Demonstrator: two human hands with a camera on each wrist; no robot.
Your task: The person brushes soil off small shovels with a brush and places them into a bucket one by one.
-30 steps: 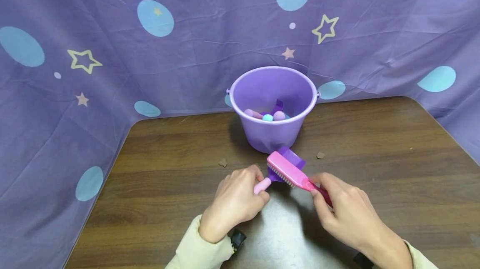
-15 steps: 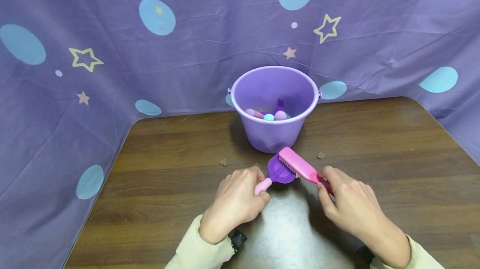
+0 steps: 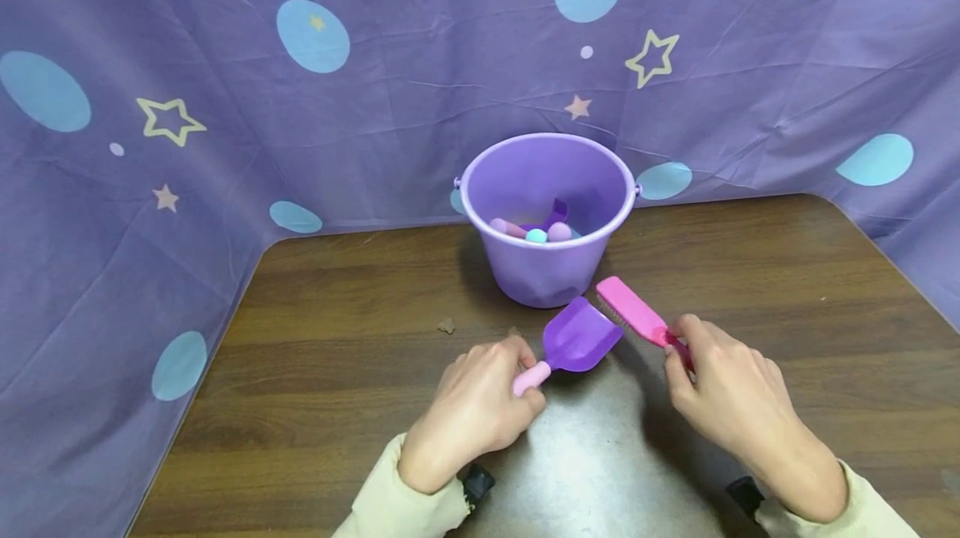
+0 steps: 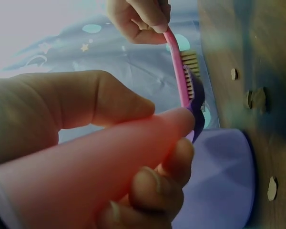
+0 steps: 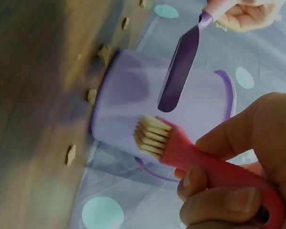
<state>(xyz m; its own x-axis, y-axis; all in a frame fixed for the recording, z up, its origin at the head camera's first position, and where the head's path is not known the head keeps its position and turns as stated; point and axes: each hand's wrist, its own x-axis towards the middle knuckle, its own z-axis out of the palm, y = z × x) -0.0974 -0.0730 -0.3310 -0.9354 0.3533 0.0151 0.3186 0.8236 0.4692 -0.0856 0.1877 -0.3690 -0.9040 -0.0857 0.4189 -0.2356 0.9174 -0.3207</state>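
My left hand (image 3: pixel 480 396) grips the pink handle of a toy shovel (image 3: pixel 581 336), whose purple blade is raised in front of the bucket. In the left wrist view, thumb and fingers wrap round that handle (image 4: pixel 95 167). A pink brush (image 3: pixel 633 309) with pale bristles (image 5: pixel 152 136) is held by its handle in my right hand (image 3: pixel 738 405). Its bristles face the blade's right edge; whether they touch is unclear. Behind the shovel stands a purple bucket (image 3: pixel 540 271) with pink, teal and purple items inside, partly hidden by the rim.
Small brown scraps lie on the wooden table (image 3: pixel 337 371), one scrap (image 3: pixel 446 326) left of the bucket's base. Several more show in the right wrist view, including a scrap (image 5: pixel 70 155) near the table edge. A purple patterned curtain (image 3: pixel 420 88) hangs behind the table.
The brush has moved right, from over the shovel blade to beyond its right edge. The shovel has turned so its blade's inside shows more. My left hand has barely shifted.
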